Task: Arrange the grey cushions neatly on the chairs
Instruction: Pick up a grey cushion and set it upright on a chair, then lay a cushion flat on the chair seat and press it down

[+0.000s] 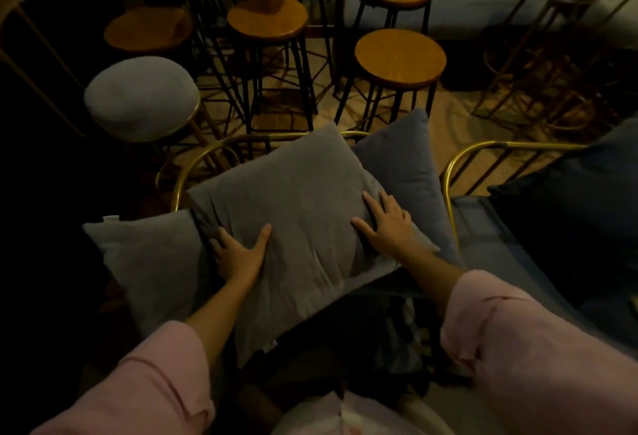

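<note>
A large grey cushion (303,217) lies tilted on top of a chair with a curved gold metal back (193,165). My left hand (238,255) grips its lower left edge, thumb on top and fingers curled under. On its right side my right hand (390,224) presses flat with fingers spread. A second grey cushion (148,262) lies under it to the left, with a white tag at its corner. A third, bluish grey cushion (404,162) stands behind it on the right, leaning on the chair back.
A second gold-framed chair (483,158) with a grey seat stands to the right, a dark cushion (583,213) on it. Several wooden round stools (400,55) with black legs crowd the floor beyond. A grey padded stool (141,96) stands at left. The room is dim.
</note>
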`<state>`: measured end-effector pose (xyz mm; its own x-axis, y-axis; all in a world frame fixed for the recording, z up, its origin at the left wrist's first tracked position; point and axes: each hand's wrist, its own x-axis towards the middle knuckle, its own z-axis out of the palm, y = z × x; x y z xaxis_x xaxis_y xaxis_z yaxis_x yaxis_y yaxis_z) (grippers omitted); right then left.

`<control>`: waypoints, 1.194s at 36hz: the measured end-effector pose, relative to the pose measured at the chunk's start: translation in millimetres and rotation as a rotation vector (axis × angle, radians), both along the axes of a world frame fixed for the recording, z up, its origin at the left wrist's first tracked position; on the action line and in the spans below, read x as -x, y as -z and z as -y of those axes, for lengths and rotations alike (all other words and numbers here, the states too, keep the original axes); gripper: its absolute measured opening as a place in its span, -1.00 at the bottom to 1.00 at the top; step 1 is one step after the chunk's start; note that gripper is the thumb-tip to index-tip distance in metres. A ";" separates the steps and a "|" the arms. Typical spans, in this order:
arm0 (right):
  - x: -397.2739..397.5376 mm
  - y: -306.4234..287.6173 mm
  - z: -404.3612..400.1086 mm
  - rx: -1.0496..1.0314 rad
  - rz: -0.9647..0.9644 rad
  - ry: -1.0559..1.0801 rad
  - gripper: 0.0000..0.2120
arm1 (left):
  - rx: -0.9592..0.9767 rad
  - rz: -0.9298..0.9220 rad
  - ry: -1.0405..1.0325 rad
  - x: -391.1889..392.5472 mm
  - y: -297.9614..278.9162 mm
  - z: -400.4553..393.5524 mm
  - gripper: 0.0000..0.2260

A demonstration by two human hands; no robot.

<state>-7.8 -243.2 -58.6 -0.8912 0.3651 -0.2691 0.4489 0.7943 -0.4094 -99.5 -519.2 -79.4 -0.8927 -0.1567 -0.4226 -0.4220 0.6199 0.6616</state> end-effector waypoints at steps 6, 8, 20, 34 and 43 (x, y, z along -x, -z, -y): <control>-40.2 -9.4 -26.9 0.039 -0.199 0.159 -0.38 | -0.214 -0.504 0.145 -8.4 -29.6 -73.5 -0.51; -59.4 -12.9 -47.7 0.004 -0.252 0.248 -0.39 | -0.399 -0.541 0.255 -15.5 -47.3 -106.9 -0.55; -219.8 -29.6 -205.0 0.086 -0.356 1.069 -0.39 | -0.329 -0.458 0.942 -60.7 -73.9 -330.5 -0.65; -373.6 26.8 -448.1 0.493 -0.401 1.429 -0.21 | 0.034 -0.154 1.224 -162.5 -3.6 -628.6 -0.52; -390.1 91.1 -545.4 0.736 -0.376 1.353 -0.15 | -0.203 0.094 1.057 -129.1 114.0 -792.9 -0.11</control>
